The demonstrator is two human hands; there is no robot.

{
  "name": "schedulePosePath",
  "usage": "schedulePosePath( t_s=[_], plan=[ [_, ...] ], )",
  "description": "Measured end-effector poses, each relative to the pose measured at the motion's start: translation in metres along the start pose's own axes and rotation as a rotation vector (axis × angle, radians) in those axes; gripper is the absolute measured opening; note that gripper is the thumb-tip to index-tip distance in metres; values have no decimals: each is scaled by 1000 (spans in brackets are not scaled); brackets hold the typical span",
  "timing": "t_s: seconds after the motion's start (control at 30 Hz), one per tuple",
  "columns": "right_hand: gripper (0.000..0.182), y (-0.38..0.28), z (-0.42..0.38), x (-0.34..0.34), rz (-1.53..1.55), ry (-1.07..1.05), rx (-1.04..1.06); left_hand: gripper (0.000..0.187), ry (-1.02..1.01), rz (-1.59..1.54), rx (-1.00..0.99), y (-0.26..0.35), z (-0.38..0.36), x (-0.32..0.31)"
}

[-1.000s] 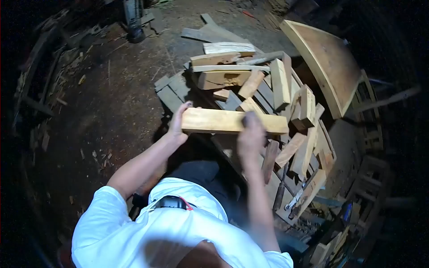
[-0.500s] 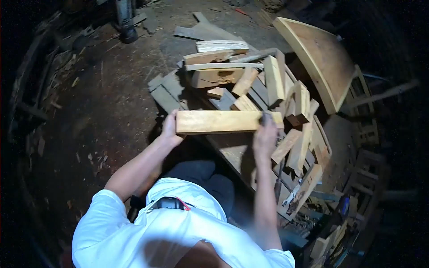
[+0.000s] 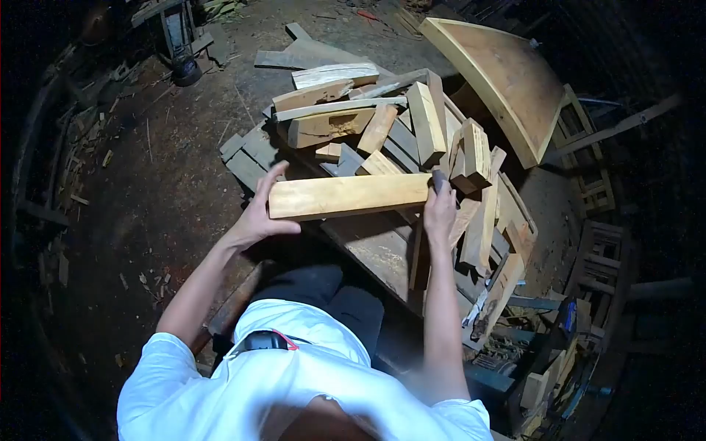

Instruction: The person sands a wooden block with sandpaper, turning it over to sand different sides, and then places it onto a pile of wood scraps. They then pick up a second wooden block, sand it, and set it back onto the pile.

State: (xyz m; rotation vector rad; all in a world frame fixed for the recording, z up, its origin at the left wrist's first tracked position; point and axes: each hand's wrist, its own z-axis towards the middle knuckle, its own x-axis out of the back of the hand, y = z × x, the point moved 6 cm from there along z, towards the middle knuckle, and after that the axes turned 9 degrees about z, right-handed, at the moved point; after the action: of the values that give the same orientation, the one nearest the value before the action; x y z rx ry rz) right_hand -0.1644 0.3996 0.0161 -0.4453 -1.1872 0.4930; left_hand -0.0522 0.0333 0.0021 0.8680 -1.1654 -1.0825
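Observation:
A long, squared wooden block [image 3: 346, 197] with a smooth pale face lies crosswise before me, held between my two hands. My left hand [image 3: 254, 217] cups its left end, fingers above and thumb along the lower edge. At the opposite end, my right hand [image 3: 439, 213] grips the block, its fingers partly hidden. Something small and dark [image 3: 439, 179] shows at the top of that hand; I cannot make out what it is. Just beyond the block is a heap of offcuts, including a short pale piece [image 3: 380, 163] and an upright-leaning block [image 3: 426, 123].
A low wooden platform [image 3: 368, 246] bears the heaped offcuts. A large framed panel [image 3: 507, 81] leans at the back right, above slatted frames [image 3: 599, 257]. Wood scraps litter the dirt floor [image 3: 176, 147] on the left. More timber [image 3: 535, 389] lies at lower right.
My right hand has slid from the block's face to its right end. My left fingers have spread wider around the left end. The view has shifted slightly.

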Motion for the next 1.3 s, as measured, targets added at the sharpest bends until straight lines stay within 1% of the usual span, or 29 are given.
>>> schedulePosePath(
  t_s=[0.03,0.1,0.13,0.17,0.23,0.27,0.33,0.37,0.43,0.5,0.53,0.57,0.63,0.67,0.7,0.73,0.77,0.8,0.83,0.9,0.93,0.97,1.0,1.03,1.07,1.1,1.17,1.23,1.3],
  plan=[
    [39,9,4,-2,15,-27,59,74,-3,-1,1,2,2,1],
    [37,9,0,-5,-4,92,146,90,-89,304,-51,8,10,0],
    [37,8,1,-7,3,94,148,81,-76,322,-66,7,12,0],
    [36,10,2,-8,22,83,114,81,-73,331,-71,8,14,1],
    [35,8,1,-1,42,80,79,69,-30,273,-73,13,18,4],
    [36,8,4,1,82,24,57,69,-30,273,-84,16,20,3],
    [37,0,9,14,115,-28,50,51,-16,95,47,13,23,1],
    [37,-1,12,21,179,-21,5,51,-4,90,42,10,25,2],
    [37,-5,16,29,244,-18,-34,45,-48,-393,563,-24,17,-3],
    [37,-24,18,37,197,38,229,47,-135,-314,559,-19,15,1],
    [37,-20,19,33,210,-26,95,49,-132,-371,639,-19,10,0],
    [38,-12,20,24,208,-80,42,52,-124,-432,726,-23,2,-3],
    [40,-12,17,7,113,-19,91,57,-137,-397,708,-23,3,-1],
    [39,-14,13,-2,-28,66,86,58,-183,-349,674,-20,7,-1],
    [40,-37,5,-7,74,90,104,59,-229,-305,644,-17,7,-3],
    [42,-63,-4,-14,25,22,276,59,-224,-308,645,-13,7,-1],
    [44,-107,-18,-10,121,-180,286,56,-232,-366,576,-1,11,2],
    [40,-123,-37,-22,121,-19,492,56,-247,-424,504,7,18,1],
    [42,-149,-49,-21,153,-110,561,56,-260,-425,500,4,18,0],
    [41,-168,-62,-21,203,-152,636,66,-291,-281,186,11,20,7],
    [40,-157,-55,-21,186,-168,564,72,-255,-128,114,24,22,11],
    [40,-145,-41,-19,175,-189,502,72,-248,-122,123,21,22,9],
    [44,-127,-22,-10,152,-266,311,68,-198,-50,200,9,21,10],
    [40,-86,0,-12,118,-206,275,65,-147,18,275,1,19,13],
    [32,-56,17,-4,32,-73,97,58,-123,90,190,9,23,15],
    [32,-15,34,0,-30,-48,-20,58,-108,86,185,10,24,17],
    [36,21,47,0,-19,-80,-188,57,-150,42,178,13,29,14],
    [36,-7,35,-8,-105,-77,-145,56,-158,55,166,8,30,15],
    [39,-80,2,-25,58,-43,274,55,-175,75,165,8,35,13]
  ],
)
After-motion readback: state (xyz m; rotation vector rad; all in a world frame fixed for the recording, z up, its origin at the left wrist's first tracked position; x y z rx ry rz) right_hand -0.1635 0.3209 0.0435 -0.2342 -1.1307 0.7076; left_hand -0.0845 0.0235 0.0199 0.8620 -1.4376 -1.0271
